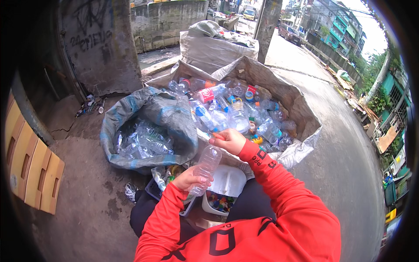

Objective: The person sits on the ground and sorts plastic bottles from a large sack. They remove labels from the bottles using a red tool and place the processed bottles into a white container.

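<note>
My left hand (193,180) is wrapped around the lower part of a clear plastic bottle (210,160) that bears no label. The bottle is tilted, its neck up towards my right hand (230,140). Between the right thumb and fingers is a small orange object (218,136), just above the bottle's neck; its kind is unclear. Below the bottle stands a white plastic container (226,178) holding many coloured bottle caps (220,201). Ahead are a large white woven sack (278,83) full of mixed plastic bottles (244,114) and a grey-blue sack (114,121) with clear, label-free bottles (144,140).
A basket (152,190) with wrappers sits by my left leg. Yellow-brown plastic crates (32,167) stand at the left. Behind the sacks are another stuffed white sack (217,49) and a concrete post (270,29). A paved road (340,157) runs along the right.
</note>
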The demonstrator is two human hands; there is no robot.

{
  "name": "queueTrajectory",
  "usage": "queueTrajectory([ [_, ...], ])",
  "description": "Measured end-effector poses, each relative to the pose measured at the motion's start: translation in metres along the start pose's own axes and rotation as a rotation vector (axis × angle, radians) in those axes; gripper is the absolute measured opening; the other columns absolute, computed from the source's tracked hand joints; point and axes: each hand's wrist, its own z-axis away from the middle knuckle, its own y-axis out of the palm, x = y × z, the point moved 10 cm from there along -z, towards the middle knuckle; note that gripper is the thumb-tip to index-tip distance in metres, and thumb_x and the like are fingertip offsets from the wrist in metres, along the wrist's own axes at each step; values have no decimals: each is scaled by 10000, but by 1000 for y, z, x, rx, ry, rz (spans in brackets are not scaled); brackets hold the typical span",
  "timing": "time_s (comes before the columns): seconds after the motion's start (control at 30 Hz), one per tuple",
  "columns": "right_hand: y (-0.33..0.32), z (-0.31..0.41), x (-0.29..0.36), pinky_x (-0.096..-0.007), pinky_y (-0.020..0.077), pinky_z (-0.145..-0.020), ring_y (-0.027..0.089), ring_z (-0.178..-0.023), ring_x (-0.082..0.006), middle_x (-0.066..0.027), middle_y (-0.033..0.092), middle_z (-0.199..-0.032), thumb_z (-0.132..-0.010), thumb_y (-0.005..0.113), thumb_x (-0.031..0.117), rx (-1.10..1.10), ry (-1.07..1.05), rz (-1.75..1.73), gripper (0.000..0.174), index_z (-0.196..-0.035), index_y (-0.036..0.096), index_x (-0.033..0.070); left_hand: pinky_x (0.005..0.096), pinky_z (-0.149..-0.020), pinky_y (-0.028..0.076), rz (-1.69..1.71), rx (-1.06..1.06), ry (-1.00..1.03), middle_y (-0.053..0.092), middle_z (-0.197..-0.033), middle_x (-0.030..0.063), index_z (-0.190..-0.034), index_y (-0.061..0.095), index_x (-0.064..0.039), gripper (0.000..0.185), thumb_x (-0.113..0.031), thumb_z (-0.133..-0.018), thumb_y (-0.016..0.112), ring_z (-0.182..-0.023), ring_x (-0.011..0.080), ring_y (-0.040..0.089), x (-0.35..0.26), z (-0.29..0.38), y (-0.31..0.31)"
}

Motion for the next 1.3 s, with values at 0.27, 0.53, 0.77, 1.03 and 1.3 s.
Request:
queueTrajectory([
  [0.27, 3, 12, 18, -375, 436, -605, 538, -591, -257, -151, 568, -658, -824, 623, 352, 299, -223, 178, 369, -923, 607, -3, 353, -771, 539, 449, 362, -118, 587, -1012, 158, -1298, 355, -17, 707, -196, -711, 705, -859, 245, 639, 25, 6, 39],
  [0.53, -29, 18, 29, -273, 464, -653, 560, -726, -106, -48, 642, -880, -739, 721, 99, 305, -259, -35, 348, -1063, 613, 30, 380, -796, 530, 437, 379, -103, 572, -1075, 182, -1338, 307, -21, 762, -228, -729, 715, -914, 258, 625, 33, 7, 24],
  [0.77, 24, 31, -144, -285, 464, -762, 600, -800, -161, -70, 646, -877, -705, 762, 221, 282, 178, -179, 376, -980, 621, 6, 504, -856, 456, 690, -37, 184, 573, -1084, 196, -1181, 463, 27, 494, -341, -852, 484, -997, 336, 570, -15, 1, -43],
  [1.03, 189, 125, -276, -340, 473, -756, 630, -832, -260, -141, 665, -871, -642, 766, 412, 579, 498, 65, 541, -984, 646, 10, 450, -858, 382, 637, -1042, 253, 536, -1096, 106, -1130, 463, -148, 447, -397, -784, 597, -1022, 261, 492, -7, 81, -169],
  [1.3, 111, 152, -252, -392, 486, -785, 617, -914, -306, -152, 636, -998, -717, 672, 436, 265, 609, 464, 473, -1032, 619, 87, 491, -800, 397, 710, -1267, 114, 458, -1125, 102, -1176, 419, -209, 568, -504, -754, 656, -976, 254, 431, -3, 80, -231],
])
